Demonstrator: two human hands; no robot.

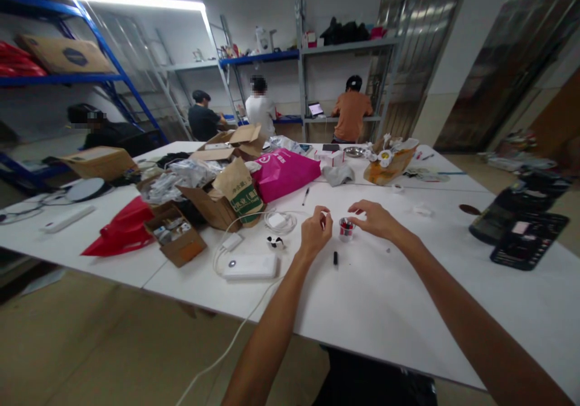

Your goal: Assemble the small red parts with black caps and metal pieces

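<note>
A small clear plastic cup (346, 232) with red and black little pieces in it stands on the white table between my hands. My left hand (316, 232) is just left of the cup, its fingers curled in toward the thumb; whatever they may hold is too small to make out. My right hand (372, 219) reaches in from the right, thumb and bent fingers apart at the cup's rim; whether it touches the cup I cannot tell. A short black cylinder (336, 258) lies on the table in front of the cup. Behind my left hand lies a black pen (306, 196).
To the left are a white power bank (251, 266), a cabled white charger (277, 220), a black-and-white object (274, 242) and an open carton (179, 246). A magenta bag (285, 173) lies behind. A black stand (512, 212) is at right. Several people sit beyond the table.
</note>
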